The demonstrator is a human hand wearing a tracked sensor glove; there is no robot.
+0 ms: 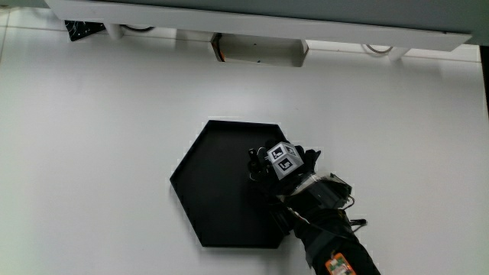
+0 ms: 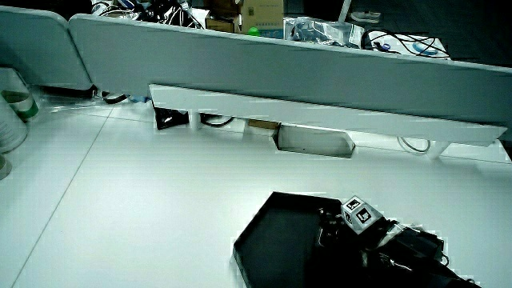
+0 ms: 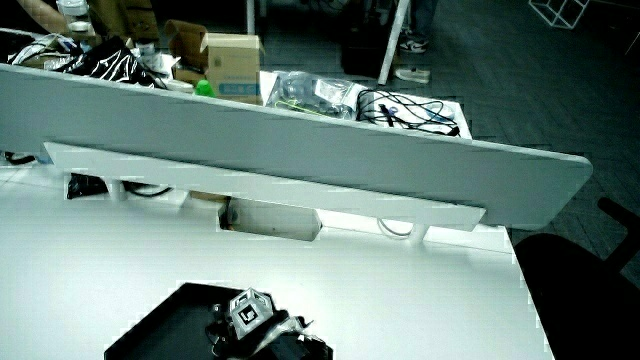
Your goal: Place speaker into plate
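A black hexagonal plate (image 1: 214,183) lies flat on the white table, also seen in both side views (image 2: 276,236) (image 3: 165,325). The black-gloved hand (image 1: 284,169) is low over the part of the plate nearest the person, its forearm (image 1: 328,229) reaching in from the person's edge of the table. The patterned cube (image 1: 281,160) on its back shows in both side views (image 2: 359,214) (image 3: 247,312). Something dark sits under the hand, but black on black hides whether it is the speaker. I cannot make out a speaker anywhere else on the table.
A low grey partition (image 2: 304,80) runs along the table farthest from the person, with a white box (image 1: 260,50) fixed under its ledge. In a side view, a white container (image 2: 12,112) stands near the table's edge and a dark chair (image 3: 585,290) stands off the table.
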